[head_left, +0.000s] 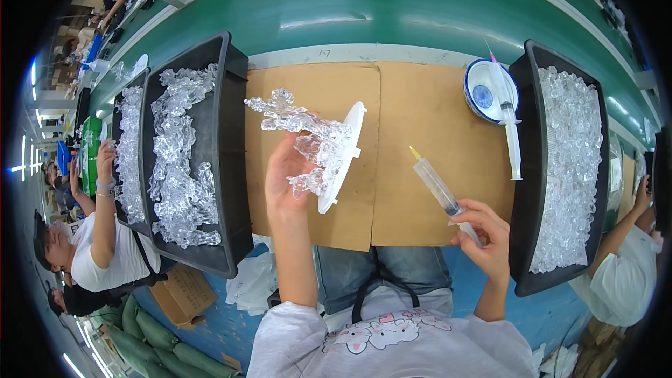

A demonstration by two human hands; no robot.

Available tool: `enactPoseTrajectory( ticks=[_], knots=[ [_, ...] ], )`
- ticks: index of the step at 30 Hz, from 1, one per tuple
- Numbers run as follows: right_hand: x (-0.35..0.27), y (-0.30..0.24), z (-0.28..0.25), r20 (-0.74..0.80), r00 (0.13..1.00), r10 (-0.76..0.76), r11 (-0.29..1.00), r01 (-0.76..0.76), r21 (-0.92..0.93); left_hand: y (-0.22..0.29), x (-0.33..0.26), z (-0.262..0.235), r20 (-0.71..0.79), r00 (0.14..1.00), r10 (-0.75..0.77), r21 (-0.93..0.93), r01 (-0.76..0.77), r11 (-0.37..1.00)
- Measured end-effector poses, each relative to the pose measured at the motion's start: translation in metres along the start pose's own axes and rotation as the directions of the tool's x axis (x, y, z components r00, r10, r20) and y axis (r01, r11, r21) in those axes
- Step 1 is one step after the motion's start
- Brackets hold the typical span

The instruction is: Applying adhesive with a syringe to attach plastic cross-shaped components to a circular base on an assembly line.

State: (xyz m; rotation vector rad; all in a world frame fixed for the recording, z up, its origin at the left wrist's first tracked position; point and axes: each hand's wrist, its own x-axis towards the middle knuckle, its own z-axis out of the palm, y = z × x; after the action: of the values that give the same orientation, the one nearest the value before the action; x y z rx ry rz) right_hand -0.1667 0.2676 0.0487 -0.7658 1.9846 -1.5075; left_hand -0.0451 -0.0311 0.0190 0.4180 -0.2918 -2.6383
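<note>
My left hand [288,171] is closed around a clear, branching plastic ornament [318,140] fixed to a white oval base plate [345,157]. The piece is tilted sideways, its base turned toward the right. My right hand [484,232] grips a clear syringe [437,185] by its plunger end. The syringe's yellow tip points up and left, apart from the ornament. Both hands are above a sheet of brown cardboard [420,108]. A second syringe [509,122] with a pink needle leans in a white bowl with a blue rim [483,73] at the far right of the cardboard.
A black bin [233,133] at left holds clear plastic branch pieces [178,161]. Another black bin [530,203] at right is filled with small clear pieces [570,168]. Behind runs a green conveyor belt [350,10]. A co-worker [105,238] sits at far left, another person [623,266] at far right.
</note>
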Motion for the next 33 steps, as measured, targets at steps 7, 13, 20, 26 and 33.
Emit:
enactPoseTrajectory(
  ticks=[7, 13, 20, 26, 33],
  knots=[
    [0.000, 0.000, -0.002, 0.059, 0.998, 0.021, 1.000, -0.021, -0.009, 0.000, 0.000, 0.006, 0.129, 0.986, -0.105, -0.139, 0.123, 0.983],
    [-0.001, 0.003, -0.001, 0.046, 0.999, 0.012, 1.000, -0.012, -0.002, 0.000, 0.000, 0.007, 0.001, 0.994, -0.107, -0.157, 0.106, 0.982],
    [0.001, 0.002, -0.003, 0.044, 0.999, 0.022, 1.000, -0.022, 0.003, 0.001, 0.003, 0.015, -0.105, 0.993, -0.046, -0.105, 0.035, 0.994],
    [0.009, 0.012, -0.005, -0.004, 1.000, 0.028, 1.000, -0.027, 0.008, 0.036, 0.098, 0.011, 0.061, 0.994, 0.095, 0.324, -0.110, 0.940],
    [0.022, 0.036, 0.001, -0.057, 0.994, -0.093, 0.995, 0.092, -0.029, 0.044, 0.237, 0.037, 0.105, 0.781, 0.615, 0.649, -0.523, 0.553]
  ],
)
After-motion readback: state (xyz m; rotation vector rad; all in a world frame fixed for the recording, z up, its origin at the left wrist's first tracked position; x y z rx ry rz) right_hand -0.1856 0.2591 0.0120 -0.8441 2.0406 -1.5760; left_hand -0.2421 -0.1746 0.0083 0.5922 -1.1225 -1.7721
